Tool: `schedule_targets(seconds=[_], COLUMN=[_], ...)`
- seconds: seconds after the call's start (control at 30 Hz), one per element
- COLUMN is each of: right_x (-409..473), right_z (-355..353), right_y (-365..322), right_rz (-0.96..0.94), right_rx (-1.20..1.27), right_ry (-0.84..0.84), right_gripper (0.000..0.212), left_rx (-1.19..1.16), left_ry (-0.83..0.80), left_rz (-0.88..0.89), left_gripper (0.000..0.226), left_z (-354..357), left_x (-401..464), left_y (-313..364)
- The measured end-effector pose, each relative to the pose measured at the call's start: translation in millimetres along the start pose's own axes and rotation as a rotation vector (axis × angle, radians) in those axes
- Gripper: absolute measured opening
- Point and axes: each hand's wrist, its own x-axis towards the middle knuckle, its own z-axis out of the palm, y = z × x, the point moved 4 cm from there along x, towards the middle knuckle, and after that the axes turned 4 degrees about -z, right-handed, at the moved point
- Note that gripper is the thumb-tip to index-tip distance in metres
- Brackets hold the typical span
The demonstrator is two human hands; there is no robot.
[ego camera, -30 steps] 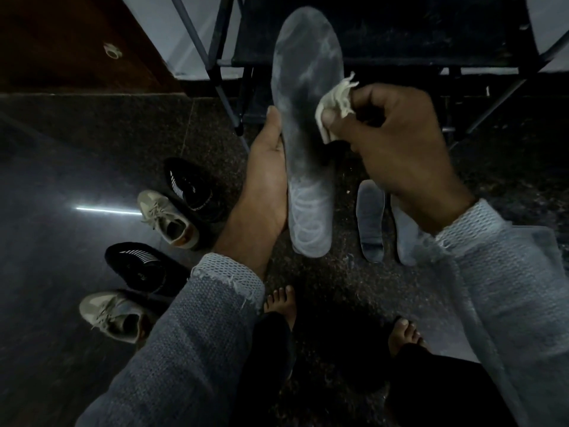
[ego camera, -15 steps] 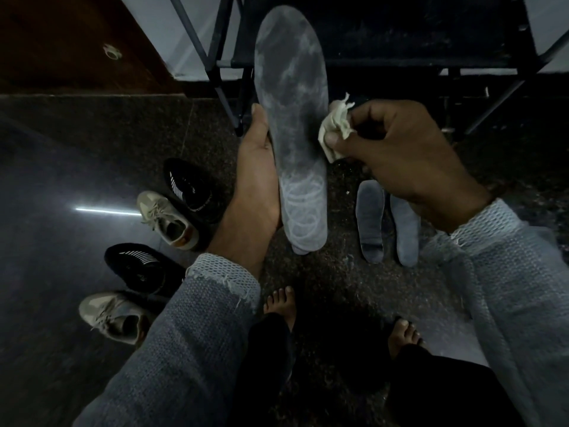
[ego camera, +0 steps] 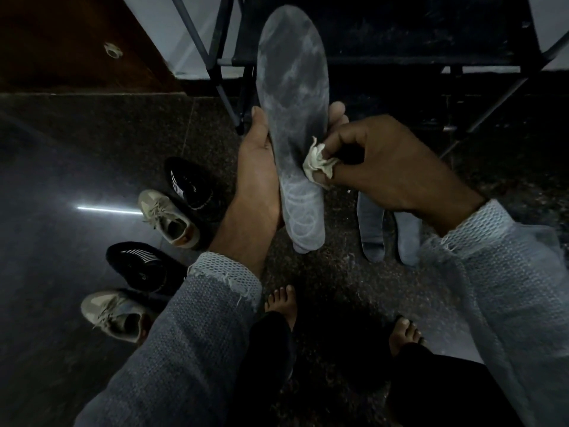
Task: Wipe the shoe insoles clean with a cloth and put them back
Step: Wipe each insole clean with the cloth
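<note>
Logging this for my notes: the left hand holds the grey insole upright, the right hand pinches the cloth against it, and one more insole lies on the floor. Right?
Not quite. The head view shows two insoles on the floor, side by side; the rest holds.

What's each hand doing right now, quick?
Left hand: holding the gray insole from behind, thumb and fingers round its edges.
Right hand: pinching the crumpled cloth against the insole.
</note>
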Motion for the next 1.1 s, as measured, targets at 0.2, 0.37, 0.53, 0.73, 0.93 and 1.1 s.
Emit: schedule_targets(seconds=[0.2, 0.37, 0.53, 0.73, 0.93, 1.1], right_x=[0.2, -2.0, 0.4, -1.1, 0.3, 0.6], right_z=[-1.9, 3.5, 4.8, 5.4, 7.0, 3.6], right_y=[9.0, -5.5, 2.3, -5.2, -0.8, -3.9], right_rz=[0.006, -0.003, -0.036, -0.05, -0.056, -0.048], right_rx=[-0.029, -0.009, -0.016, -0.052, -0.062, -0.099], right_ry=[0.323, -0.052, 0.179, -0.079, 0.17, 0.058], right_gripper=[0.013, 0.013, 0.012, 0.014, 0.014, 0.012], left_rx=[0.026, 0.036, 0.04, 0.035, 0.064, 0.036], left_ry=[0.036, 0.077, 0.049, -0.001, 0.036, 0.059], left_rz=[-0.015, -0.015, -0.011, 0.004, 0.008, -0.017], left_gripper=[0.058, 0.08, 0.053, 0.051, 0.051, 0.05], left_z=[2.3, 2.0, 1.2, 0.0, 1.2, 2.1], left_x=[-0.5, 1.4, -0.7, 1.6, -0.1, -0.1], left_y=[2.2, 2.3, 2.9, 1.4, 2.3, 2.1])
